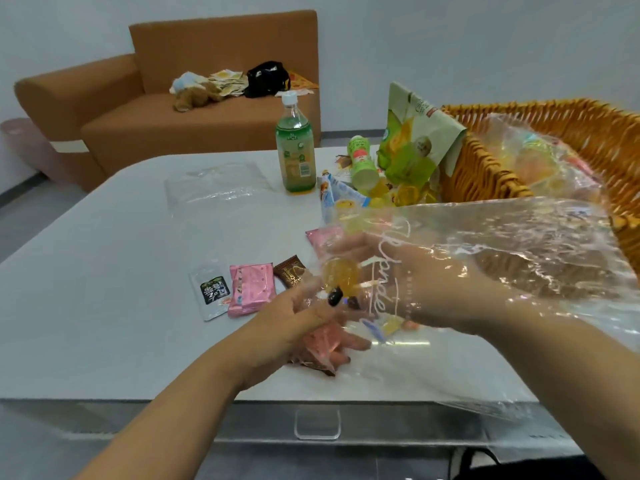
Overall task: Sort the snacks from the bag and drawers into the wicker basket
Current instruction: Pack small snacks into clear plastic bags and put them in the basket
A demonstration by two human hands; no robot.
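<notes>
Right hand (pixel 433 289) grips inside the clear bag (pixel 502 258) beside the wicker basket (pixel 485 174), left hand (pixel 304 327) pinching the bag's mouth.

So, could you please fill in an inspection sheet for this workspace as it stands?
Surface: white table, a clear handle on its front edge.
Job's things: wicker basket at the far right; clear plastic bag held over the table; small snack packets lie loose; green pouch leans on the basket.
Clutter: green drink bottle standing upright; flat clear bag.
Grippers: right hand reaches inside the bag; left hand grips the bag's mouth.
Cables: nothing seen.
Surroundings: orange sofa with a black bag and a soft toy.
</notes>
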